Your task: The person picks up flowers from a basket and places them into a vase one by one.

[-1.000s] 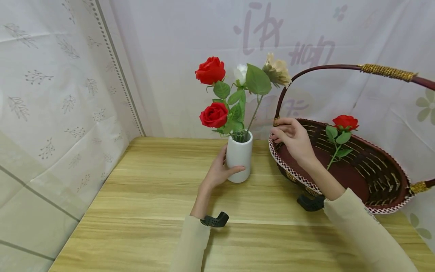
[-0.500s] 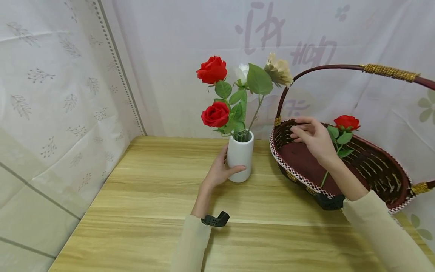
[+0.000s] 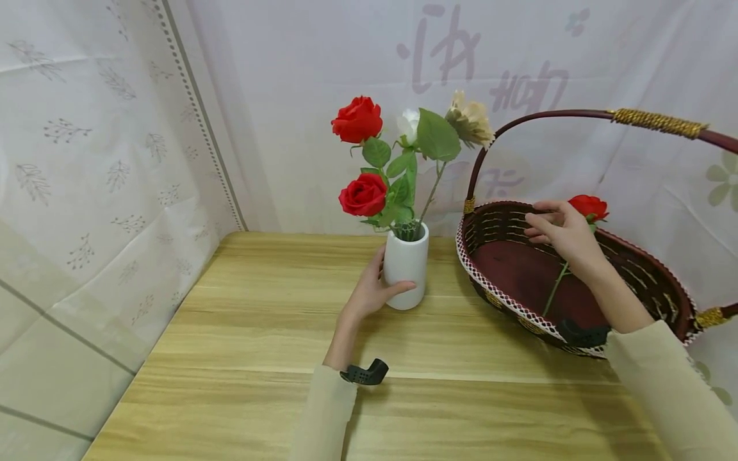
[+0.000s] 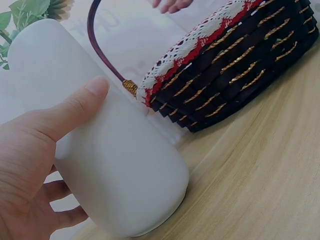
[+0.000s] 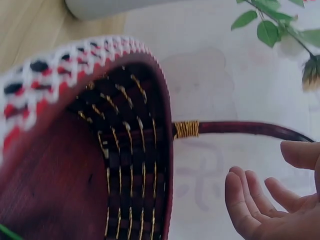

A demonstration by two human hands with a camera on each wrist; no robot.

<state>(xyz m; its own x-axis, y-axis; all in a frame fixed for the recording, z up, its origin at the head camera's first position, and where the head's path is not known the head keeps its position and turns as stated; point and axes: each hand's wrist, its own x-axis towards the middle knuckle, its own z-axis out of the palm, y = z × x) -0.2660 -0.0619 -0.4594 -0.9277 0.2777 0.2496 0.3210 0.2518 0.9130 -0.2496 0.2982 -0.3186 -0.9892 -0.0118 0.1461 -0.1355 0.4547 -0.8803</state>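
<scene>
In the head view a white vase (image 3: 407, 269) stands on the wooden table, and my left hand (image 3: 369, 291) grips its side. The left wrist view has the thumb laid across the vase (image 4: 115, 155), with fingers curled behind it. Two red roses (image 3: 363, 194), a white flower (image 3: 408, 125) and a cream flower (image 3: 469, 118) rise from the vase. Over the dark woven basket (image 3: 490, 296) is my right hand (image 3: 567, 237), fingers loosely bent and holding nothing. A red rose (image 3: 588, 206) lies in the basket, partly hidden behind that hand.
The basket's tall arched handle (image 3: 556, 115) rises above the right side. White lace trims its rim (image 5: 75, 62). A patterned cloth (image 3: 288, 115) hangs behind the wooden table (image 3: 259, 358), with another cloth (image 3: 86, 192) at the left.
My right hand has moved to the right, away from the vase and across the basket, and now overlaps the rose there. My left hand has stayed on the vase.
</scene>
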